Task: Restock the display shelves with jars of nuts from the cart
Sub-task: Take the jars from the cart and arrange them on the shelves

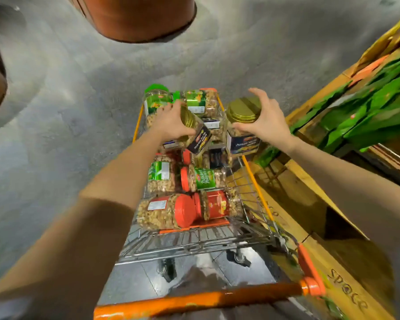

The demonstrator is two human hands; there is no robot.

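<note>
The green shelf goods point(367, 107) are blurred; the bottom edge cuts the cart handle point(194, 301).

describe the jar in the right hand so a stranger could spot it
Find the wire cart of nut jars. Over its far right rim the right hand grips a gold-lidded, blue-labelled jar. The left hand's matching jar tilts; this one is upright.

Grey floor point(79, 125); perhaps a brown barrel point(136, 17) beyond
</note>
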